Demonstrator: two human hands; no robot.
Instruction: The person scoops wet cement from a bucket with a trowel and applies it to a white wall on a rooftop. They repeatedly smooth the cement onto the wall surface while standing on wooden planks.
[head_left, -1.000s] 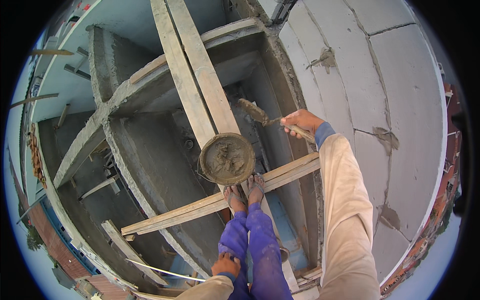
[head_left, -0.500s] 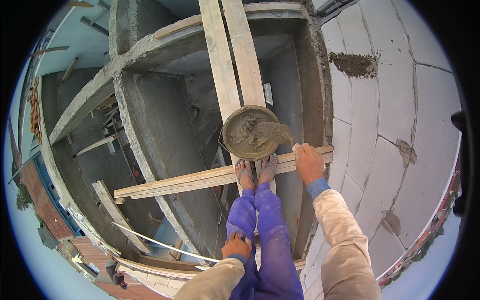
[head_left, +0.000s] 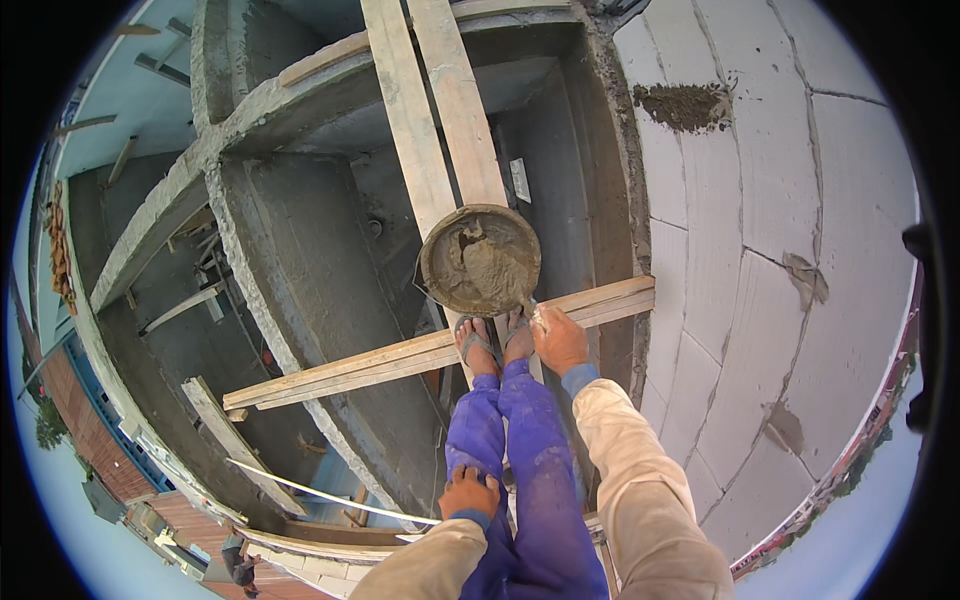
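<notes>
Grey wet mortar fills the round metal pan (head_left: 479, 260) sitting on the long wooden planks (head_left: 440, 130), right by their crossing. Right hand (head_left: 558, 340) is clenched on a trowel handle dipping in; left hand (head_left: 468, 494) rests flat on the purple-trousered knee (head_left: 478, 440).

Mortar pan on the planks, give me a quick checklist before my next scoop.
1. Mortar pan resting on the planks: ok.
2. Mortar left in the pan: ok.
3. Right hand at the pan's near rim, trowel handle in its grip: ok; blade mostly hidden.
4. Left hand braced on the thigh: ok.
5. Feet on the cross plank: ok.
6. Open drop on both sides: not ok.
</notes>
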